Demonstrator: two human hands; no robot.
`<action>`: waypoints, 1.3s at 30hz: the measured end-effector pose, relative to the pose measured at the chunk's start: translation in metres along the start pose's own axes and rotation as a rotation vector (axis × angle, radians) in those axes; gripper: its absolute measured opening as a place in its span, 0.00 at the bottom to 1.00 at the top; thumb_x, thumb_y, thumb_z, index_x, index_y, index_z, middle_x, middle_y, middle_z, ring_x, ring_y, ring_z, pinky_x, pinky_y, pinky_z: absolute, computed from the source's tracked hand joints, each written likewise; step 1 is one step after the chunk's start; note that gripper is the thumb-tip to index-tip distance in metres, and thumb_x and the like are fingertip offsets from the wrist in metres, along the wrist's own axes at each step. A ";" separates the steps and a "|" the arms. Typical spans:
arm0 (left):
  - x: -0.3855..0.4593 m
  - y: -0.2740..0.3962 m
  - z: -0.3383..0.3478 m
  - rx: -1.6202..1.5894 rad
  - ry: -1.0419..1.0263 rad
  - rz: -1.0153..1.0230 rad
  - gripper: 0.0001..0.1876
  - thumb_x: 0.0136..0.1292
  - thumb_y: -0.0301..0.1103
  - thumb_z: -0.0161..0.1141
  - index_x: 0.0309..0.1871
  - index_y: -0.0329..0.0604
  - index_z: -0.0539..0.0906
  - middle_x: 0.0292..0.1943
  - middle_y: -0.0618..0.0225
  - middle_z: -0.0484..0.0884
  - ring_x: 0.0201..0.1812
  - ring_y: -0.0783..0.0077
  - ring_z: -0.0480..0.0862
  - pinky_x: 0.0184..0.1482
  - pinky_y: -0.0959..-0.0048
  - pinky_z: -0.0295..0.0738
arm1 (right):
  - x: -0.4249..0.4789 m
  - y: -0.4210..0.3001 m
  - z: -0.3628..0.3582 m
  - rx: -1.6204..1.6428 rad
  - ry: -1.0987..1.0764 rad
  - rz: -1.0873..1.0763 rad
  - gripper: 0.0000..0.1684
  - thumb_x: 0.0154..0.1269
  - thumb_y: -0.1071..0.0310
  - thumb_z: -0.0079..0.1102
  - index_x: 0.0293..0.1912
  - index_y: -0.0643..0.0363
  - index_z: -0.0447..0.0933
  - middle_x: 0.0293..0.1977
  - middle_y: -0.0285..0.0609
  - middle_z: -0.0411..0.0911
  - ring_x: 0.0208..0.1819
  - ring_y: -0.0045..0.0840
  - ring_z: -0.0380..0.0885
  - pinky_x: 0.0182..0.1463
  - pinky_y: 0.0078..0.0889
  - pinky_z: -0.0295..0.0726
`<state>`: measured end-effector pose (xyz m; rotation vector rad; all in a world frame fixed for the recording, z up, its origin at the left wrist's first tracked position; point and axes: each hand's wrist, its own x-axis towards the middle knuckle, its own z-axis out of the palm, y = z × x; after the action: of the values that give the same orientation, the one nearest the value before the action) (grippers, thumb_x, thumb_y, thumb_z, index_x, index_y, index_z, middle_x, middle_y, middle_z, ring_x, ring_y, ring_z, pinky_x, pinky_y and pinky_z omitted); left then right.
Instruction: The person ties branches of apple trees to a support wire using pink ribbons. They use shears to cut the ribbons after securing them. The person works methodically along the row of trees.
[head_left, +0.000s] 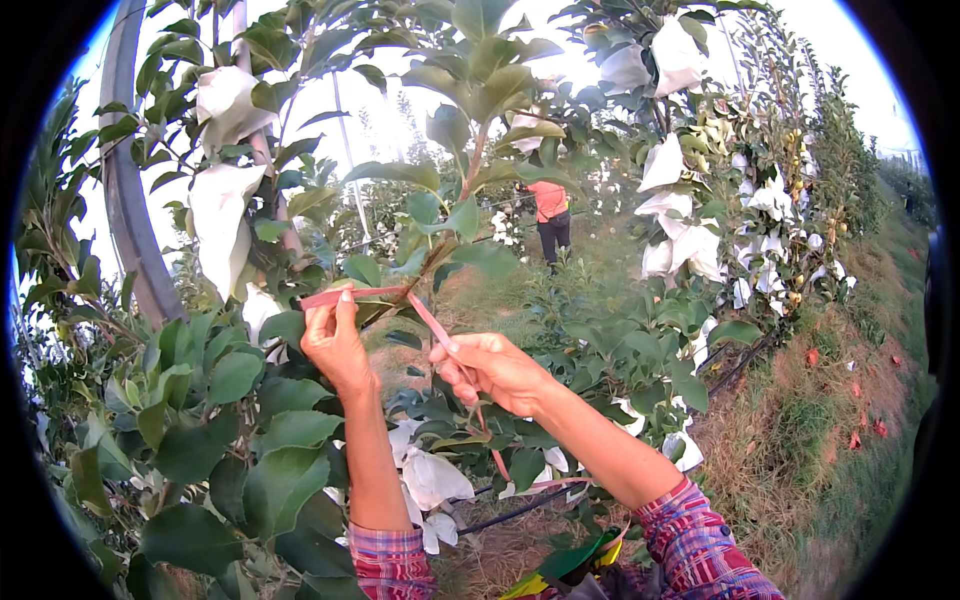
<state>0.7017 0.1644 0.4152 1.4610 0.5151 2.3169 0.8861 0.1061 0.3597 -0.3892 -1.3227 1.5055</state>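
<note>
A pink strip of tape or cloth (431, 319) passes around a leafy fruit-tree branch (435, 255) in the middle of the view. My left hand (334, 337) pinches one length of it between thumb and fingers, left of the branch. Lower and to the right, my right hand (491, 371) grips the other length, drawn down at a slant from the branch. From my right hand the strip hangs on loosely past leaves towards the lower middle. Both sleeves are plaid.
White fruit bags (221, 217) hang on the trees at both sides and below my hands. A wooden post (135, 187) stands at the left. A black hose (517, 510) runs low behind the leaves. Farther off, a person in an orange top (551, 202) stands among trees.
</note>
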 end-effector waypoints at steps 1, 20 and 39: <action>-0.009 0.005 0.002 0.064 -0.045 0.071 0.05 0.60 0.22 0.61 0.38 0.33 0.85 0.36 0.70 0.77 0.36 0.79 0.75 0.38 0.79 0.69 | -0.005 -0.001 -0.005 -0.025 -0.012 0.018 0.12 0.72 0.64 0.49 0.47 0.62 0.74 0.33 0.39 0.77 0.28 0.19 0.77 0.31 0.20 0.76; -0.050 -0.004 0.008 -0.322 -0.349 -0.642 0.11 0.63 0.33 0.63 0.41 0.34 0.80 0.27 0.70 0.79 0.24 0.80 0.76 0.25 0.80 0.71 | 0.029 0.002 0.000 -0.310 0.067 -0.049 0.17 0.68 0.56 0.57 0.30 0.59 0.79 0.26 0.32 0.78 0.28 0.16 0.75 0.35 0.22 0.74; -0.047 -0.008 0.007 0.032 -0.294 -0.177 0.05 0.58 0.18 0.58 0.37 0.32 0.81 0.36 0.67 0.78 0.32 0.76 0.80 0.30 0.75 0.74 | 0.036 -0.043 -0.003 -0.144 -0.265 -0.271 0.25 0.65 0.67 0.56 0.59 0.65 0.67 0.54 0.51 0.74 0.48 0.27 0.76 0.51 0.27 0.75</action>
<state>0.7280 0.1498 0.3774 1.6623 0.5723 1.9251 0.8943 0.1313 0.4095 -0.0943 -1.6274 1.2686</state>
